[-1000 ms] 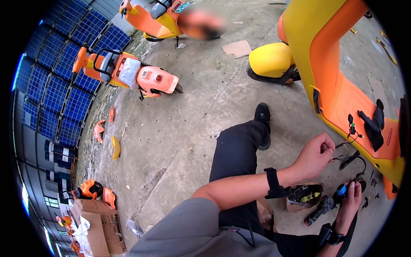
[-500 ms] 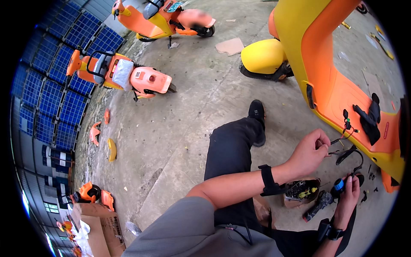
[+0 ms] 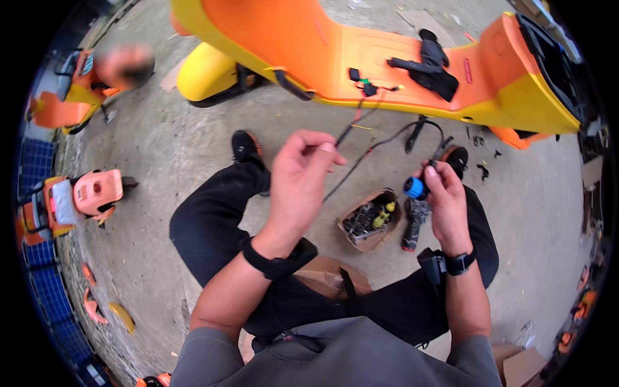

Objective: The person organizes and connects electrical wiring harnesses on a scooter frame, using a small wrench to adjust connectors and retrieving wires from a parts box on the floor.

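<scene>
My left hand is closed in a pinch on a thin dark wire. That wire runs up to small black and green connectors on the orange footboard of a scooter. My right hand pinches a black cable, which loops over toward my left hand; its far end is hidden there. Right beside the right fingers is a blue round part, above a tool with a grey patterned grip. It appears to belong to that tool. Black gloves lie on the footboard.
Between my legs stands an open cardboard box of small dark parts and a yellow-handled tool. Small black pieces lie on the concrete at right. More scooters stand at left, near loose orange and yellow panels.
My view has swung to the right, so the scooter and both hands appear further left. Both hands keep their pinch, and the cable between them stays looped.
</scene>
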Tool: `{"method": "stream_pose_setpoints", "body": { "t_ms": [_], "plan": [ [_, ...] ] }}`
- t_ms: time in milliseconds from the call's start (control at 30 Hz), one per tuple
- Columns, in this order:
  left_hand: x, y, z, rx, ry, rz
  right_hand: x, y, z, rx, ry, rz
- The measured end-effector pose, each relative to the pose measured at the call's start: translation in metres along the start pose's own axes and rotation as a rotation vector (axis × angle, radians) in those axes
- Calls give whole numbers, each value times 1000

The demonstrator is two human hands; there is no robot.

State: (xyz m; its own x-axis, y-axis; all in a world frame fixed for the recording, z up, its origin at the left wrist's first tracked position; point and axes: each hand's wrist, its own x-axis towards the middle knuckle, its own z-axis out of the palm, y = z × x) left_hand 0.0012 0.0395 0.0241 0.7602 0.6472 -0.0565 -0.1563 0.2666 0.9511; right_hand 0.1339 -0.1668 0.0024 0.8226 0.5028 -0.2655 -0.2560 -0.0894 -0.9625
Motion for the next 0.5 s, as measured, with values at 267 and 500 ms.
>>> {"method": "stream_pose_setpoints", "body": {
  "t_ms": [267, 500],
  "plan": [
    [-1, 7, 4, 42, 30, -20, -1, -18, -6, 297, -33, 62],
    [-1, 4, 3, 47, 11, -17, 2, -15, -11, 342, -77, 31]
  ]
}}
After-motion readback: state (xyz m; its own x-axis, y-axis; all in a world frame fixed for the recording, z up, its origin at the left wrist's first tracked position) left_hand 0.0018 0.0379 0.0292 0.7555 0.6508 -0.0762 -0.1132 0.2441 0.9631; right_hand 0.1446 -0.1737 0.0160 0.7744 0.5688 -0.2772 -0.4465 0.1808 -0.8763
